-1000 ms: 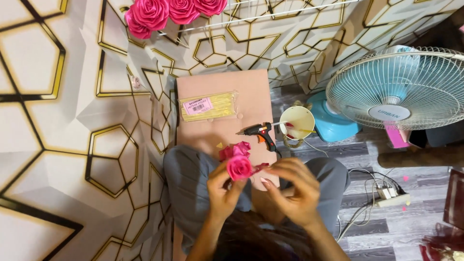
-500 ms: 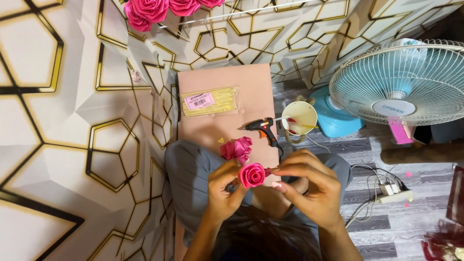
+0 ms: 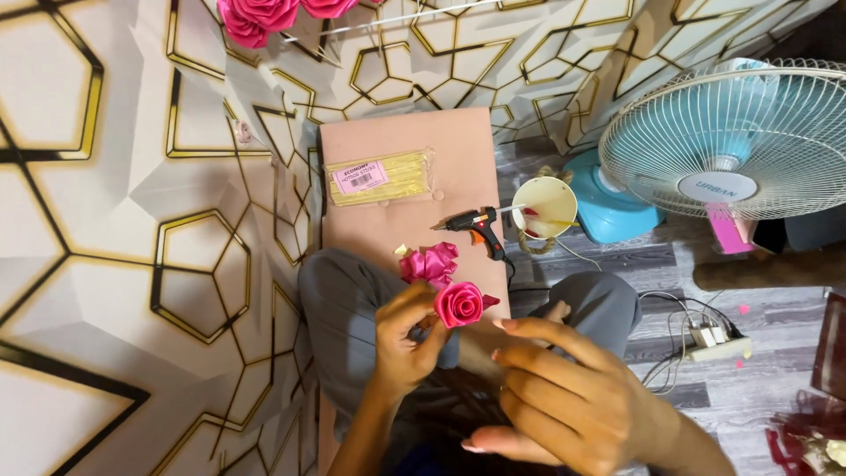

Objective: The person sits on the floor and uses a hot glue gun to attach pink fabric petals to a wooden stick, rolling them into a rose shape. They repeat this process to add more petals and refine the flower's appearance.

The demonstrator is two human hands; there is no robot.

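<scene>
Your left hand (image 3: 401,339) pinches a pink satin ribbon rose (image 3: 459,304) — your right hand (image 3: 564,397) hovers beside it, fingers spread, holding nothing — black glue gun (image 3: 476,227) on the pink board (image 3: 405,141).

Ribbon rose passed to the left hand alone

The pink ribbon rose (image 3: 459,304), pinched a second ago between both hands just in front of the loose pink ribbon pieces (image 3: 431,263), has been drawn back from them and is now held by the left hand (image 3: 404,342) only, at its fingertips. The right hand (image 3: 564,401) has been taken off the rose and lowered beside the left, fingers spread and empty.
</scene>
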